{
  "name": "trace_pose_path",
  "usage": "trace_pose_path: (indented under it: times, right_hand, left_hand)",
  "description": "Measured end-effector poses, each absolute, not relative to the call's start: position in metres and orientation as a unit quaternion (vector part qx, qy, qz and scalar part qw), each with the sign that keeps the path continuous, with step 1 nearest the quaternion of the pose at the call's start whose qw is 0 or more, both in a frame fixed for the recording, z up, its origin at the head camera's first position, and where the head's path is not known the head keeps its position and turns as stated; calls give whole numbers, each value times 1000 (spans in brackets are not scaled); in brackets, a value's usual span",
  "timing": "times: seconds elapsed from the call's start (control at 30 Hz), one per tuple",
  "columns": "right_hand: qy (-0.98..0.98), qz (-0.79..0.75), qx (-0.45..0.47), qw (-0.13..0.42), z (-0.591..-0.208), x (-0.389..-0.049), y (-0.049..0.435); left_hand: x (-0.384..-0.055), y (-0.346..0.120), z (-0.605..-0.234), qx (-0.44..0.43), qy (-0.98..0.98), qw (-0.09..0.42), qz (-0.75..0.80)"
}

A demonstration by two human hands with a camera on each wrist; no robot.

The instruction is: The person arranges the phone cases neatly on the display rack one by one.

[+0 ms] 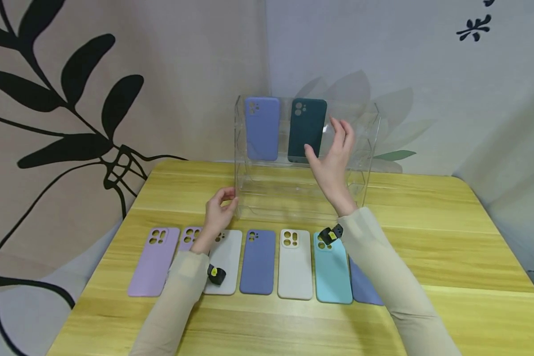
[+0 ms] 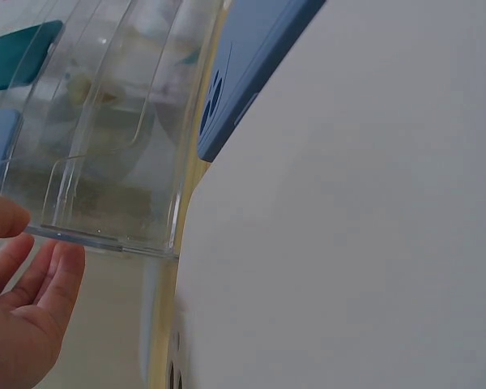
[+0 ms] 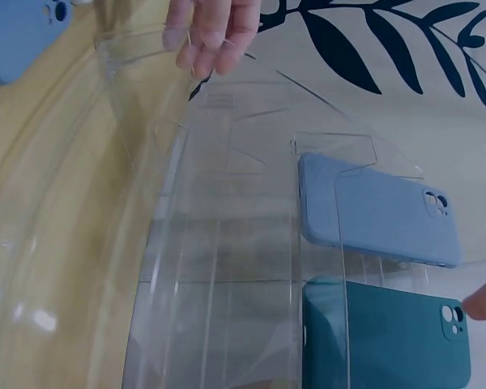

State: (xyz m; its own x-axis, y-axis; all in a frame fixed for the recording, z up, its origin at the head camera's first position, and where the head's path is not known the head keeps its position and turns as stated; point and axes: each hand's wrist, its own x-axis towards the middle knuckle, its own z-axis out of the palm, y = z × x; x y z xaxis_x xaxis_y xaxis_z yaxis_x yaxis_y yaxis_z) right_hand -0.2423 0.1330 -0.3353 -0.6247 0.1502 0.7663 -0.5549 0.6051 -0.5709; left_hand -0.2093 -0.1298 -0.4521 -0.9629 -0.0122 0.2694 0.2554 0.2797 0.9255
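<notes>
Your left hand [image 1: 220,210] is at the left end of the clear acrylic display rack [image 1: 289,190], its thumb and fingers set narrowly on either side of the side panel's edge, pinching it. Your right hand [image 1: 335,165] is raised before the rack's upper tier, thumb and fingers spread wide, beside the dark green phone case [image 1: 305,129]; in the head view your thumb overlaps that case's lower right part, but you cannot tell from these views whether it touches. The dark green case stands in the upper tier, leaning back, camera cut-outs at the top, with the periwinkle phone case [image 1: 262,128] upright to its left and a gap between them. In front of the rack, on the wood-grain table [image 1: 454,247], lies a row of cases with their cut-out ends towards the rack: a lilac case [image 1: 153,264] at the far left, a second lilac case [image 1: 190,236] mostly hidden by your left arm, a pale grey case [image 1: 226,264], a blue-violet case [image 1: 257,264], a white case [image 1: 295,269], a turquoise case [image 1: 333,277], and a blue case [image 1: 366,286] partly covered by your right sleeve [image 1: 396,282].
</notes>
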Motion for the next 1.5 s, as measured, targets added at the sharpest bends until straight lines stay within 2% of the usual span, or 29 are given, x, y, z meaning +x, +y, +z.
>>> trace_pose_path:
  times: [0.2,0.43,0.57,0.93,1.33,1.5]
  right_hand:
    - [-798,427,132,405,-344,-230,140]
    - [-815,418,130,380,-353,-213,147]
    - [-818,419,127,372,-358,-204,151]
    - [-821,419,130,366,-377,-185,165]
    - [-836,415,119,338,-402,-158,180]
    - [-838,421,112,327,-410,-148,186]
  left_hand:
    - [-211,-130,-455,-74,-794,115,-592]
    - [-200,-125,-436,-77,-801,109,-583]
    - [-210,-130,-454,-78,-796,117,-589]
    - [-209,-127,-451,-81,-794,129,-588]
    - [-210,-128,-453,-62,-801,114,-584]
    - [-203,-126,-442,-71,-801,116,-584]
